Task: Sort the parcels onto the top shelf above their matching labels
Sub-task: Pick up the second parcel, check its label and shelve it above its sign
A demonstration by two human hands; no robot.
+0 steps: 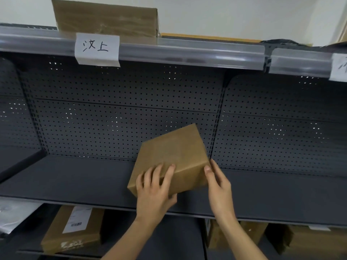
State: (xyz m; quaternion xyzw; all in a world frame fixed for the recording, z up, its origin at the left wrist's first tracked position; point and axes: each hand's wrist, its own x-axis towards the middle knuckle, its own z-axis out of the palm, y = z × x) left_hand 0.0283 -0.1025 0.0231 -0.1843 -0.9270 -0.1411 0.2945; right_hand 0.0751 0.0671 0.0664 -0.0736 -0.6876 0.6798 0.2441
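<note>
A plain brown cardboard parcel (172, 154) is tilted in front of the middle shelf, held by both hands. My left hand (155, 192) grips its near lower-left corner with fingers spread on top. My right hand (218, 186) presses its right edge with thumb and fingers. On the top shelf (187, 51) a large brown parcel (107, 19) stands above a white handwritten label (97, 48). A second white label (339, 66) is cut off at the right edge. A flat brown item (206, 36) and a dark bag (281, 43) lie further right on the top shelf.
The dark middle shelf (75, 181) has a perforated back panel (122, 113) and an upright post (218, 113). On the shelf below lie a brown box with a shipping label (73, 229), a white bag (13, 212) and more brown boxes (309, 239).
</note>
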